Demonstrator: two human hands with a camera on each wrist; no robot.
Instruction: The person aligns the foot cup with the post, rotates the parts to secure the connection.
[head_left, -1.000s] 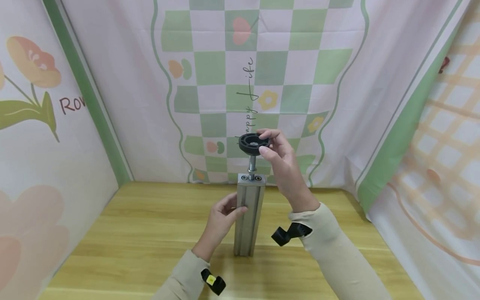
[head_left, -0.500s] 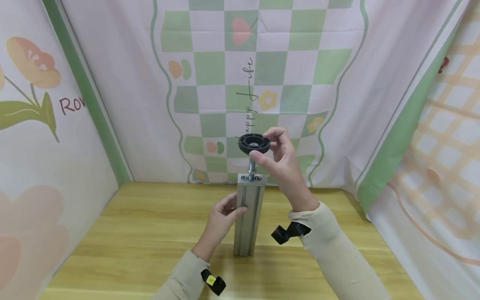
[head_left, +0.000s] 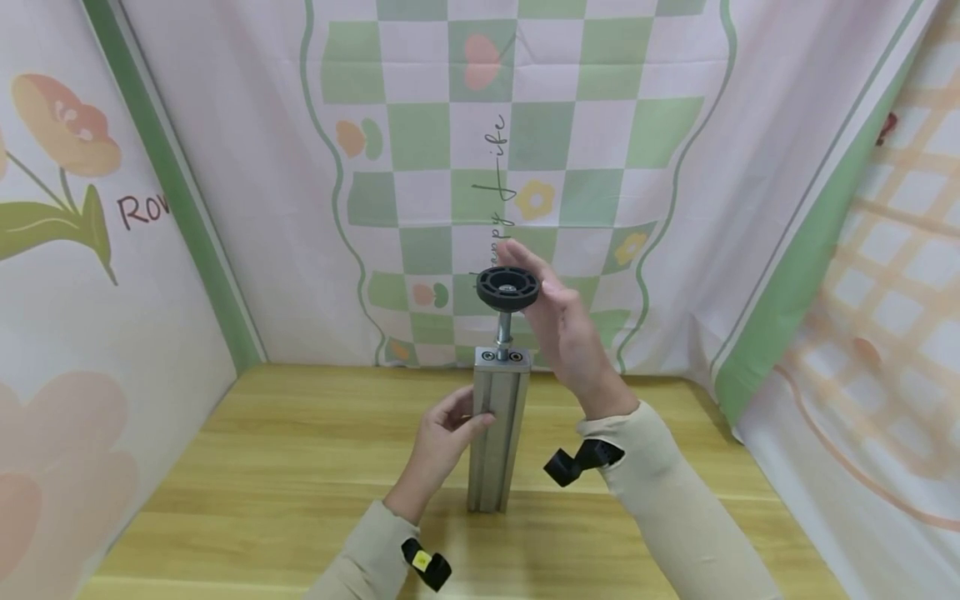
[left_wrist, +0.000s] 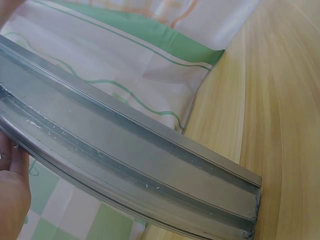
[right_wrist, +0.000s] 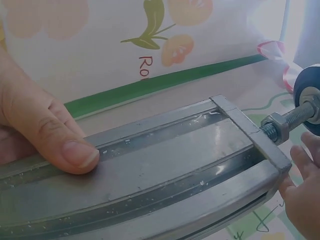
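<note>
A silver aluminium profile [head_left: 495,450] stands upright on the table. My left hand [head_left: 442,437] grips its side, the thumb [right_wrist: 75,152] lying on the front face. From the top end plate [head_left: 502,357] rises a threaded bolt [head_left: 505,327] carrying a hex nut [right_wrist: 276,127]. A round black levelling foot [head_left: 507,298] crowns the bolt, its ribbed, hollow side facing up. My right hand [head_left: 566,337] is at the foot's right side with fingers extended, some passing behind the rim. Whether they touch it is unclear. In the left wrist view the grooved profile [left_wrist: 130,135] fills much of the frame.
The wood-grain table [head_left: 300,450] extends around the profile. A checkered cloth [head_left: 420,133] hangs behind it, with printed curtains [head_left: 67,333] on both sides. Each sleeve carries a small black wrist device, such as the right one [head_left: 583,462].
My right hand's thumb and fingers have come off the foot's rim and straightened, with the fingertips now reaching behind it. My left hand and the profile have stayed put.
</note>
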